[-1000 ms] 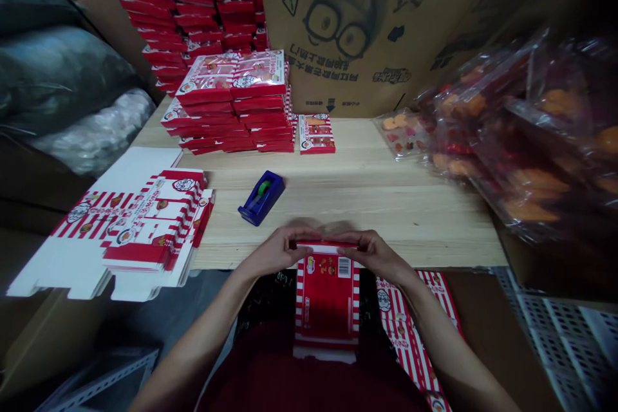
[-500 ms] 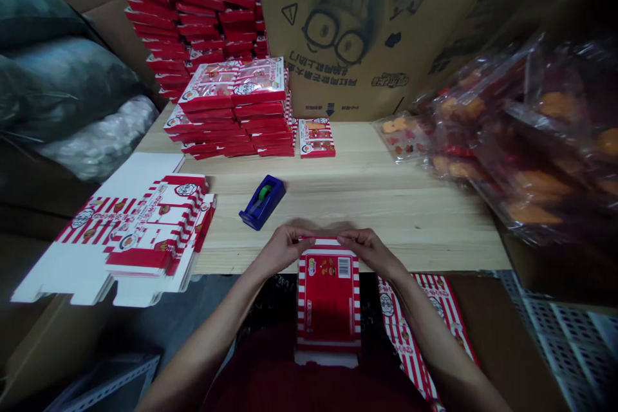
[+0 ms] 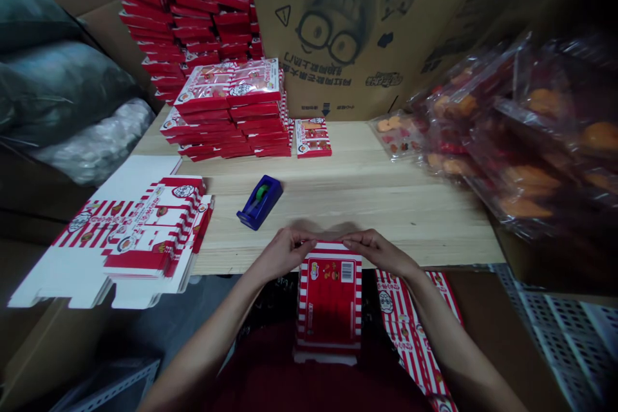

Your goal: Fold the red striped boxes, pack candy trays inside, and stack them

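Observation:
A red-and-white striped carton with a barcode panel sits at the table's near edge, between my hands. My left hand and my right hand grip its far top edge with the fingertips, and they hide the corners of that edge. Its lower end hangs below the table edge. A blue tape dispenser stands on the wooden table, up and left of my left hand. A second flat striped blank lies below my right forearm.
Stacks of flat printed blanks lie at the left. Finished red boxes are piled at the back, with a single box beside them. Plastic bags of orange pieces heap at the right. A printed cardboard wall stands behind.
My fingers sit slightly further apart along the carton's far edge. The head camera has shifted a little, so the whole scene appears slightly moved.

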A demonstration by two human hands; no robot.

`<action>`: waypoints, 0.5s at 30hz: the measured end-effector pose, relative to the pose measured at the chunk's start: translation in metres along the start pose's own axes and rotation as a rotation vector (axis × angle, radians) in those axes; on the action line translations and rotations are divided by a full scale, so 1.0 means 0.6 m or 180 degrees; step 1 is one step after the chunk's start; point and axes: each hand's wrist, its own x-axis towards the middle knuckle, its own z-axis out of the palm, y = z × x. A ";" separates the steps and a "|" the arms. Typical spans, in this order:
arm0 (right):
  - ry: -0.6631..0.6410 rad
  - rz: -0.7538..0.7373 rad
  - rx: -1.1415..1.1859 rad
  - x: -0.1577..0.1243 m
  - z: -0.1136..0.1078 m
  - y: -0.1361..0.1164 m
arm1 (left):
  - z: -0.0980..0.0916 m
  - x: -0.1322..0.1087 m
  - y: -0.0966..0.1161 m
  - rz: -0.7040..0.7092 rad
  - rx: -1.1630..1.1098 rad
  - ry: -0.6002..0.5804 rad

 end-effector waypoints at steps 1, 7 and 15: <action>-0.0024 -0.0012 -0.0015 0.003 -0.001 -0.001 | -0.001 0.001 0.001 -0.0006 0.0004 0.0011; 0.0130 -0.0035 0.0021 0.006 0.005 0.023 | 0.001 -0.006 0.013 0.0002 0.0592 0.0035; 0.0112 -0.0081 -0.0289 -0.042 0.015 0.022 | -0.001 -0.033 0.030 0.0315 0.0975 -0.0289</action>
